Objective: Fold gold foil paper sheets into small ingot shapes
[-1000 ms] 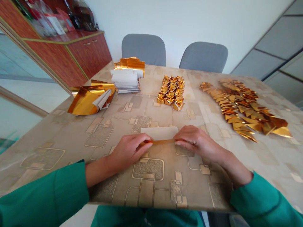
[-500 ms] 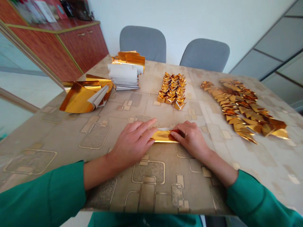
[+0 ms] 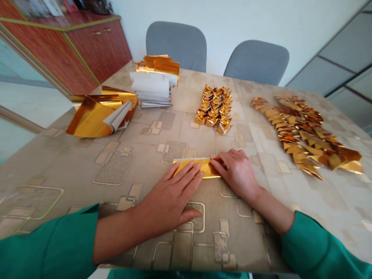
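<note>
Gold foil strip point(image 3: 200, 167), folded flat with a white upper edge, lies mid-frame on the counter point(image 3: 87, 170). Left hand point(image 3: 174, 197) lies splayed flat on its left half; right hand point(image 3: 236, 174) covers its right end with curled fingertips, pinch indeterminable.

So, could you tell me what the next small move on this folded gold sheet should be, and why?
Probably slide the right hand along the folded gold sheet to sharpen its crease. The left hand lies flat with its fingertips pinning the sheet to the table, and the right hand's fingers rest on its right end.
</note>
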{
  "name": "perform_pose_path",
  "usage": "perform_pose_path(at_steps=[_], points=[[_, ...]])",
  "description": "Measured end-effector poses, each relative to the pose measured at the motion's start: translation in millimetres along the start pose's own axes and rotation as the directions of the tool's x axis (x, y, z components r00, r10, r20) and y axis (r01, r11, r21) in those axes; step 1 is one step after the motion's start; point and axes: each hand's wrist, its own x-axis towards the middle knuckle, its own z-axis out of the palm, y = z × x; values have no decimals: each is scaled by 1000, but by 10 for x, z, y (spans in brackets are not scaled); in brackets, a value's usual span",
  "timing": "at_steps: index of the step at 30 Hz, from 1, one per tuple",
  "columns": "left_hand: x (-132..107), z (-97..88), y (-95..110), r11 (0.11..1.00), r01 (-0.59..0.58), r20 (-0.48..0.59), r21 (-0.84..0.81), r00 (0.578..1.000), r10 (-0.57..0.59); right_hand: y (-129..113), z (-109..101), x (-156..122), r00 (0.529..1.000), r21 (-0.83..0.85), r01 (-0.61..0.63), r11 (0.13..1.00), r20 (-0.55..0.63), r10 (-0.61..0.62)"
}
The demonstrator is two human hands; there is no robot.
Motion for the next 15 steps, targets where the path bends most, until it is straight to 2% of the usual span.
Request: perform_pose_path(at_steps=[6, 15], points=[[-4, -3, 4, 1000, -1, 5, -27, 1000, 1, -1, 14, 6, 1000, -47, 22, 999, -5, -23], [-17, 24, -4, 997, 26, 14, -66, 1000, -25, 16, 35, 41, 1000, -29, 0, 1000, -9, -1]])
